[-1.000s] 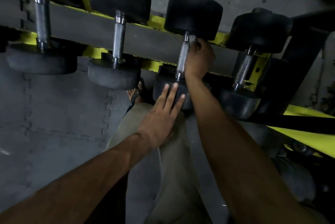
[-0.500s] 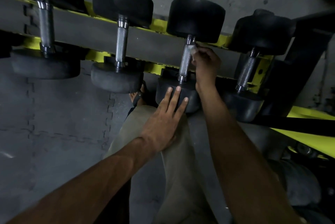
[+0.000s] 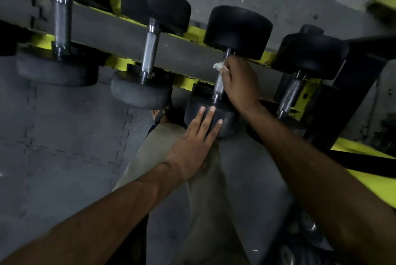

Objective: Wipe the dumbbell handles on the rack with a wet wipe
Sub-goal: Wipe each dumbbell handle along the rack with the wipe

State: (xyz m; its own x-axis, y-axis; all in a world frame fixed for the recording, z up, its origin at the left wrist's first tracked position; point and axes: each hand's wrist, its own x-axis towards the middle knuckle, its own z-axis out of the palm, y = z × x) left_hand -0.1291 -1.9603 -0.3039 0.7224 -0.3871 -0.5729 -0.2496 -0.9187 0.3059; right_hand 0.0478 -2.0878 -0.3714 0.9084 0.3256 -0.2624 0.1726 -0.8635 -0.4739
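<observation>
- The right hand (image 3: 241,81) curls round the upper part of the third dumbbell's handle (image 3: 219,87), pinching a crumpled white wet wipe (image 3: 219,66) against the steel just beneath the far head (image 3: 237,32).
- Compared with half a second ago, this grip sits slightly higher on the handle, and more of the wipe now pokes out to the left of the fingers.
- A second ago the same hand was wrapped lower, near the middle of the bar, with the wipe barely showing.
- The left hand (image 3: 192,147) lies flat with fingers spread and straight on the near black head (image 3: 229,119) of that dumbbell, in the same spot as in both earlier views.
- The dumbbell rests across the yellow rack (image 3: 192,30), between a neighbour on its left (image 3: 150,50) and another on its right (image 3: 290,93).
- Grey interlocking floor mats (image 3: 64,136) lie beneath.
</observation>
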